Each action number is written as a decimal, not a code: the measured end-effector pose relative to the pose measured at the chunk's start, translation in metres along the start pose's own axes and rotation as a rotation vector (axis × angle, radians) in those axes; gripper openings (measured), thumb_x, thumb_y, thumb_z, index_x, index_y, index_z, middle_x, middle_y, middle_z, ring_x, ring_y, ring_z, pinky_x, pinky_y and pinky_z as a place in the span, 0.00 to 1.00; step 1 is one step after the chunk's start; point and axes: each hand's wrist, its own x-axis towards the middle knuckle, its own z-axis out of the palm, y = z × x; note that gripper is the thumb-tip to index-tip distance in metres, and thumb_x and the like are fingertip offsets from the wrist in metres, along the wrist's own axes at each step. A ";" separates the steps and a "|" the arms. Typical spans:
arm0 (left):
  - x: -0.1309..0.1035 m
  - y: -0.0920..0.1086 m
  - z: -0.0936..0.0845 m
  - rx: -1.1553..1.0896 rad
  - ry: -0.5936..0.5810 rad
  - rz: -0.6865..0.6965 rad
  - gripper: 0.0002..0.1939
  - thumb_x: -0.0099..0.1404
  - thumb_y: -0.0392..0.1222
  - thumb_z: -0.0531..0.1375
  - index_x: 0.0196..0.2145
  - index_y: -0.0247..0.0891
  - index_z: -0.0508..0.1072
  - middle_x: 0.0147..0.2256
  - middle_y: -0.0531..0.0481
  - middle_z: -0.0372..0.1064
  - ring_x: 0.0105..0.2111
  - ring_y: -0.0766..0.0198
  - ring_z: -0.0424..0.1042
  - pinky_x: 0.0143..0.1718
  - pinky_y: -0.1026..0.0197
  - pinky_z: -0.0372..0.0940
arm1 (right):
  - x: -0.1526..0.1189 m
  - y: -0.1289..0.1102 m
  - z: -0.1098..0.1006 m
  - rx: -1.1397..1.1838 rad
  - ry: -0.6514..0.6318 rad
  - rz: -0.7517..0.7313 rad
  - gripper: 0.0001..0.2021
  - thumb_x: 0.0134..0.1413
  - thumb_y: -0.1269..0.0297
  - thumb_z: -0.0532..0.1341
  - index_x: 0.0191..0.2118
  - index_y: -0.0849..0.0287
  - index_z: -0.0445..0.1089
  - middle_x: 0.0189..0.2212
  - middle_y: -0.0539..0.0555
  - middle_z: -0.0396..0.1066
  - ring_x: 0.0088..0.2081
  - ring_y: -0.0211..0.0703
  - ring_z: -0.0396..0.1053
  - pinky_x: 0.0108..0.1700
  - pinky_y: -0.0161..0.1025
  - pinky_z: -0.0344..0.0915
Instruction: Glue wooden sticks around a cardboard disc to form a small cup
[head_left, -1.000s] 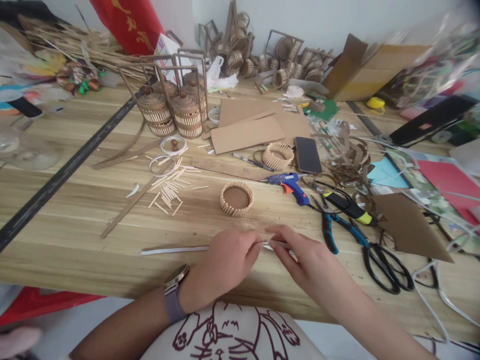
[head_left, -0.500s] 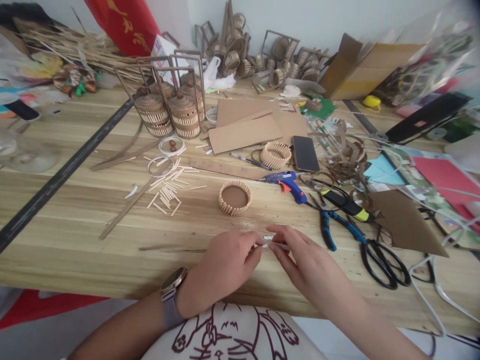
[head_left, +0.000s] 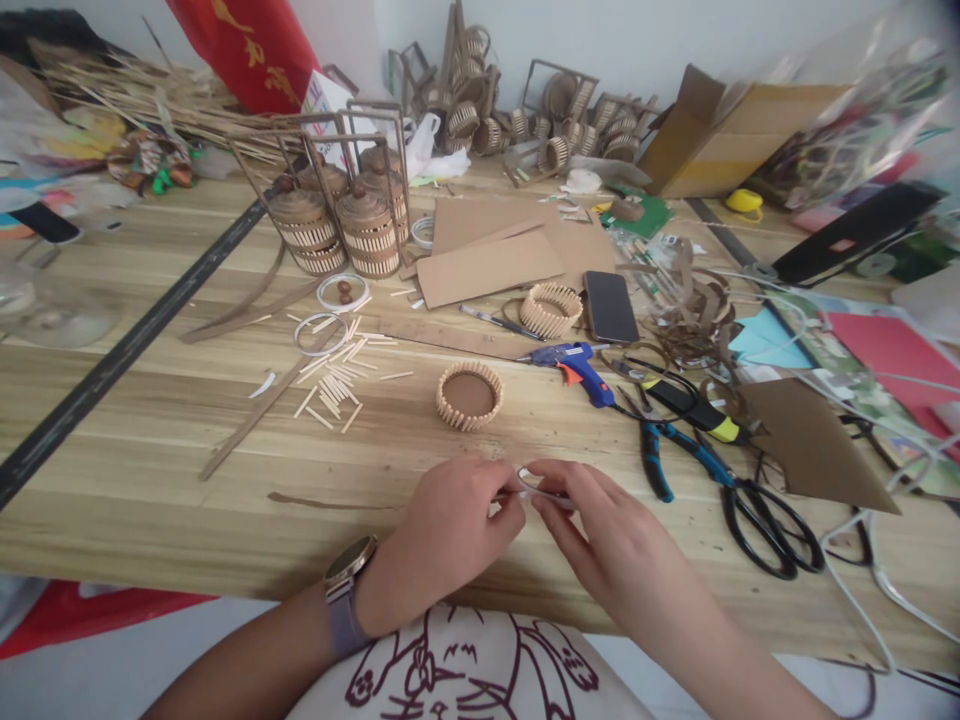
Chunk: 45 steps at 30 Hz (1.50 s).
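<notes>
Between the fingertips of both hands is a thin pale strip (head_left: 556,500) curved into a small loop, partly hidden by the fingers. My left hand (head_left: 461,520), with a watch on its wrist, pinches its left side. My right hand (head_left: 607,520) pinches the right side, thumb below and fingers above. To the left of my left hand extends a narrow brown strip (head_left: 322,501); whether it joins the loop is hidden. Just beyond my hands stands a round basket of short wooden sticks (head_left: 470,397) with a brown base.
Loose sticks (head_left: 337,385) and white rings (head_left: 321,334) lie at left. A blue glue gun (head_left: 577,367), pliers (head_left: 686,450), black-handled scissors (head_left: 772,530) and a phone (head_left: 610,306) are at right. Lidded baskets with tall handles (head_left: 367,230), cardboard (head_left: 491,268) and another stick ring (head_left: 551,310) sit farther back.
The loop between my fingers has turned slightly and shows more of its opening. The brown strip's free end has shifted a little left. Both hands stay nearly in place.
</notes>
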 end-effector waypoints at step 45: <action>-0.001 0.006 -0.034 -0.274 -0.073 -0.108 0.11 0.68 0.37 0.51 0.45 0.43 0.70 0.34 0.56 0.76 0.35 0.64 0.73 0.38 0.63 0.63 | 0.015 0.023 0.011 0.165 0.185 0.065 0.07 0.61 0.64 0.56 0.34 0.56 0.71 0.33 0.54 0.74 0.37 0.44 0.70 0.39 0.42 0.67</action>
